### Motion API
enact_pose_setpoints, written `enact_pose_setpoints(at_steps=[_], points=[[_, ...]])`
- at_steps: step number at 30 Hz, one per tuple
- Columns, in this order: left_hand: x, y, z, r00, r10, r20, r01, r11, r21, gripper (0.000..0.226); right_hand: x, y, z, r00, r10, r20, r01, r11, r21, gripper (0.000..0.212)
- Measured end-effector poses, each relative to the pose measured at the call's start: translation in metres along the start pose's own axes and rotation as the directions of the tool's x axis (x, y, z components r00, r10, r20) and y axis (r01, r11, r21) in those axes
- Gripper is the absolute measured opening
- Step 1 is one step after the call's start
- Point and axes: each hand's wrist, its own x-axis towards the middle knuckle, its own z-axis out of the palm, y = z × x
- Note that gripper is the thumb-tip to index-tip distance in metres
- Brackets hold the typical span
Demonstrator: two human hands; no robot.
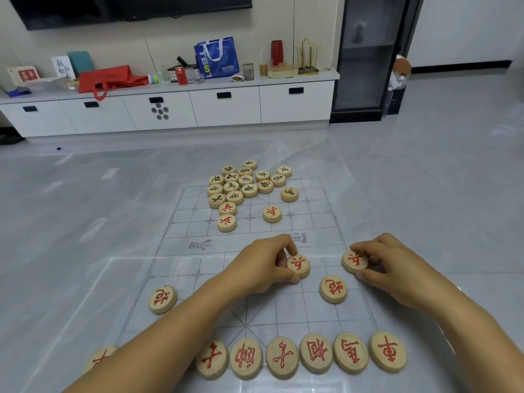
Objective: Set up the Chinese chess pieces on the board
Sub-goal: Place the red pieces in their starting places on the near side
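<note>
The board [283,307], a clear sheet with grey grid lines, lies flat. A row of red-lettered wooden discs [283,357] lines its near edge, face up. The right cannon piece [333,288] lies on its right half and the left cannon piece [162,299] at its left edge. Near its river, the left hand [263,265] pinches the inner soldier piece [298,266], and the right hand [391,268] pinches the outer soldier piece [354,260] at its right edge. A cluster of green-lettered discs [243,182] crowds its far edge.

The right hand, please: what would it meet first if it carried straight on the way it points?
The right hand would probably meet the lone red piece first; depth is unclear.
</note>
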Motion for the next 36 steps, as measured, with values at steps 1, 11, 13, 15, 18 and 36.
enact_pose_setpoints(at_steps=[1,11,13,15,18,36], points=[[-0.001,0.000,0.000,1.000,-0.002,-0.001,0.002,1.000,-0.014,0.033,0.000,0.000,0.000,1.000,-0.001,0.000,0.001,1.000,0.000,0.048],[-0.001,0.001,0.002,1.000,-0.012,-0.009,0.012,1.000,-0.009,0.034,0.001,0.000,0.000,1.000,0.006,-0.007,-0.006,1.000,-0.013,0.048],[0.000,0.001,0.002,1.000,-0.010,-0.007,0.010,1.000,-0.001,0.034,0.001,-0.001,0.000,1.000,0.007,-0.008,-0.007,1.000,-0.013,0.048],[0.000,0.001,0.002,1.000,-0.006,-0.009,0.006,1.000,0.006,0.035,0.001,-0.001,0.000,1.000,0.010,-0.006,-0.010,1.000,-0.010,0.048],[-0.001,0.002,0.000,1.000,-0.006,0.019,0.006,1.000,-0.004,0.040,0.001,-0.001,0.000,1.000,0.017,-0.002,-0.017,1.000,-0.010,0.048],[0.035,-0.038,-0.040,0.990,0.117,-0.079,-0.080,0.925,0.372,0.039,0.004,0.000,-0.002,0.999,0.047,0.027,-0.047,0.999,0.005,0.060]])
